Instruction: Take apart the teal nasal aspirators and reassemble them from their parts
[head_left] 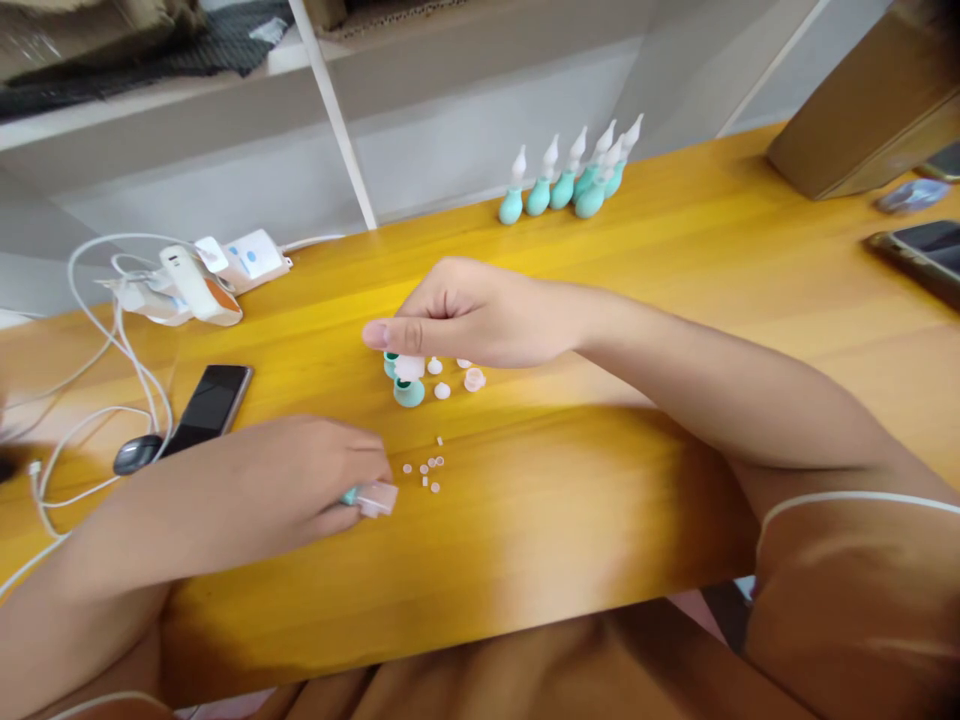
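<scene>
My left hand (pixel 322 478) is closed around a teal squeeze bulb (pixel 349 495), mostly hidden in the fingers, with a translucent pinkish collar (pixel 377 498) sticking out. Farther back, my right hand (pixel 480 312) is held over the small parts, fingers curled and thumb stretched along them; whatever it holds is hidden. Beneath its thumb stand open-topped teal bulbs (pixel 409 392), and a translucent piece (pixel 409 368) shows beside them. White tipped caps (pixel 442 391) and a pinkish collar (pixel 474 379) lie to their right. Several tiny pale rings (pixel 432 463) are scattered between my hands.
Several teal bulbs with white pointed nozzles (pixel 551 180) stand along the back edge. Chargers and white cables (pixel 202 280), a phone (pixel 210 405) and a black earbud case (pixel 138 454) are at left. A cardboard box (pixel 862 110) and another phone (pixel 926 255) are at right.
</scene>
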